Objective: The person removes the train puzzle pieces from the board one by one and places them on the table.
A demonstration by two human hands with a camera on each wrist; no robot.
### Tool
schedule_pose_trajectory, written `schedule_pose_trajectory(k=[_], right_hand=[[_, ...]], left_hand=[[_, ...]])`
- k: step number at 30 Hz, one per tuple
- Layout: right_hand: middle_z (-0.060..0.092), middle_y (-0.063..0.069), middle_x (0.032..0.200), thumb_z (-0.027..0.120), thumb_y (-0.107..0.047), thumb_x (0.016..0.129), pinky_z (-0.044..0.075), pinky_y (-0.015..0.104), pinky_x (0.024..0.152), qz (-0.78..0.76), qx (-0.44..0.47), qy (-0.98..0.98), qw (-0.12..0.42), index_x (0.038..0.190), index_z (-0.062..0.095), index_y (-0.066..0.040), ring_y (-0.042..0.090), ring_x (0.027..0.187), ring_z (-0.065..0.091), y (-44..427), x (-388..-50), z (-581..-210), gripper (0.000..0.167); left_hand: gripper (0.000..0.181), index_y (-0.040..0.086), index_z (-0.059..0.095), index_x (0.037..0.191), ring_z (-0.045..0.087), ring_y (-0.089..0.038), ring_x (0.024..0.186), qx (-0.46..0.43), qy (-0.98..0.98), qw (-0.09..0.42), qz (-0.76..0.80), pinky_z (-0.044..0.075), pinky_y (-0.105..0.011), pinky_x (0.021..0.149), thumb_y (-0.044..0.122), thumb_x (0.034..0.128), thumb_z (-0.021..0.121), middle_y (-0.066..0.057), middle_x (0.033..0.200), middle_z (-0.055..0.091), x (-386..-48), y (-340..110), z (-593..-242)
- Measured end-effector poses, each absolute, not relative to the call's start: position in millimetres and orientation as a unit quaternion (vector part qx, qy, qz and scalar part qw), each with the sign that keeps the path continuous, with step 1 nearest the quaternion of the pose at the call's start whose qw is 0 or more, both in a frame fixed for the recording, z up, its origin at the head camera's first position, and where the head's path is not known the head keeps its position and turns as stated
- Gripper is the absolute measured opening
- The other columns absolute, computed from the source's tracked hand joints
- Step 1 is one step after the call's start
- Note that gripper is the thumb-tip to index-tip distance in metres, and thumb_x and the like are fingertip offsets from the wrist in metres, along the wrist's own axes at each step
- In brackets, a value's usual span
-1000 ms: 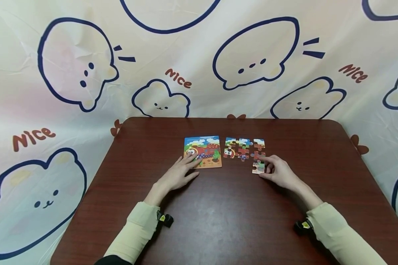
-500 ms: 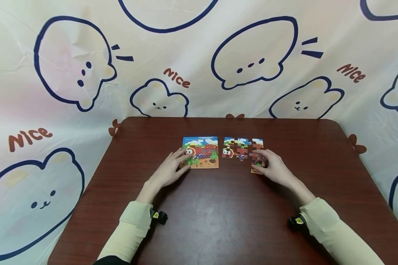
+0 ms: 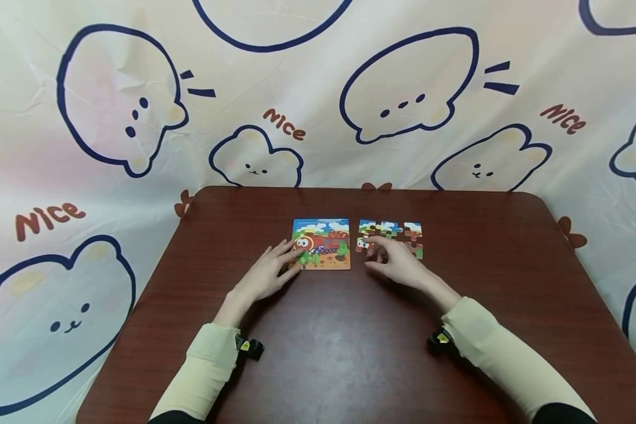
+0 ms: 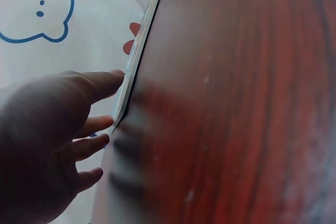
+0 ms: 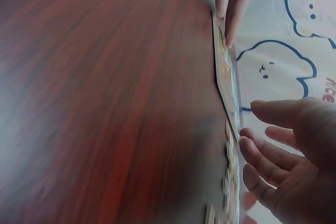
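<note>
A square picture board (image 3: 323, 247) showing a red train lies toward the table's far side. My left hand (image 3: 262, 274) touches its left edge, fingers spread and thumb near the lower corner. In the left wrist view the fingertips meet the rim of the board (image 4: 140, 48). Right of the board lie several jigsaw pieces (image 3: 412, 228) in columns. My right hand (image 3: 397, 262) is at the left column, its thumb and fingers bent loosely. The right wrist view shows no piece between the thumb and fingers of that hand (image 5: 294, 156). The lower pieces are partly hidden behind it.
Everything stands on a brown wooden table (image 3: 328, 341) with rounded far corners. Behind it hangs a pale curtain (image 3: 318, 88) with blue cartoon outlines. A small black device (image 3: 251, 348) sits on the left wrist, another (image 3: 440, 340) on the right.
My right hand has moved left from the right column of jigsaw pieces to the left column. My left hand first drew back left across the picture board, then stayed at its left edge.
</note>
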State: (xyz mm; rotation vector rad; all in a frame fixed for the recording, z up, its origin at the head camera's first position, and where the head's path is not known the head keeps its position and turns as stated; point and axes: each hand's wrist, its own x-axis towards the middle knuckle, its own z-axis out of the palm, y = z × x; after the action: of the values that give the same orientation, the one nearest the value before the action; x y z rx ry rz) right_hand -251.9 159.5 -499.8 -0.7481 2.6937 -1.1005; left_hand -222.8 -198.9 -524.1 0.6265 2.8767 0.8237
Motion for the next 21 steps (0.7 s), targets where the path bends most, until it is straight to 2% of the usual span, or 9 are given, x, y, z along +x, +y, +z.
schedule_pose_trajectory(k=[3,8,13,17,21], right_hand=[[0.076,0.009,0.111,0.078,-0.008,0.102,0.053,0.031,0.076,-0.375,-0.251,0.889,0.078,0.15,0.063,-0.001,0.015,0.089,0.066,144.0,-256.5,-498.1,0.051],[0.076,0.013,0.116,0.077,-0.009,0.103,0.061,0.041,0.088,-0.384,-0.264,0.88,0.088,0.15,0.063,-0.001,0.023,0.102,0.072,118.9,-264.1,-496.5,0.049],[0.078,0.016,0.128,0.077,-0.012,0.104,0.063,0.051,0.099,-0.389,-0.28,0.872,0.097,0.152,0.062,-0.001,0.031,0.115,0.075,99.7,-271.5,-498.3,0.052],[0.076,0.016,0.134,0.076,-0.013,0.105,0.062,0.051,0.104,-0.378,-0.294,0.872,0.098,0.151,0.063,-0.001,0.032,0.121,0.074,87.9,-277.2,-502.4,0.05],[0.075,0.016,0.135,0.077,-0.013,0.104,0.063,0.048,0.102,-0.365,-0.3,0.876,0.098,0.151,0.063,-0.001,0.03,0.117,0.074,77.2,-281.1,-507.7,0.05]], left_hand=[[0.054,0.027,0.054,0.165,0.032,-0.044,0.167,0.208,0.939,0.042,0.27,0.022,-0.067,0.136,0.045,0.1134,0.06,-0.018,0.177,0.04,-223.5,-199.8,-528.6],[0.054,0.022,0.056,0.163,0.032,-0.046,0.167,0.202,0.943,0.055,0.259,0.023,-0.066,0.137,0.034,0.1117,0.066,-0.02,0.177,0.039,-219.2,-195.3,-518.9],[0.053,0.017,0.059,0.161,0.034,-0.047,0.166,0.204,0.944,0.053,0.255,0.025,-0.068,0.135,0.031,0.1109,0.067,-0.021,0.176,0.04,-218.9,-194.5,-519.8],[0.052,0.016,0.059,0.161,0.033,-0.046,0.166,0.209,0.942,0.051,0.257,0.024,-0.067,0.136,0.031,0.1115,0.066,-0.02,0.177,0.039,-218.4,-194.5,-517.8],[0.05,0.02,0.059,0.161,0.034,-0.046,0.166,0.219,0.938,0.036,0.265,0.024,-0.066,0.136,0.036,0.1135,0.062,-0.021,0.176,0.04,-219.6,-198.3,-524.9]])
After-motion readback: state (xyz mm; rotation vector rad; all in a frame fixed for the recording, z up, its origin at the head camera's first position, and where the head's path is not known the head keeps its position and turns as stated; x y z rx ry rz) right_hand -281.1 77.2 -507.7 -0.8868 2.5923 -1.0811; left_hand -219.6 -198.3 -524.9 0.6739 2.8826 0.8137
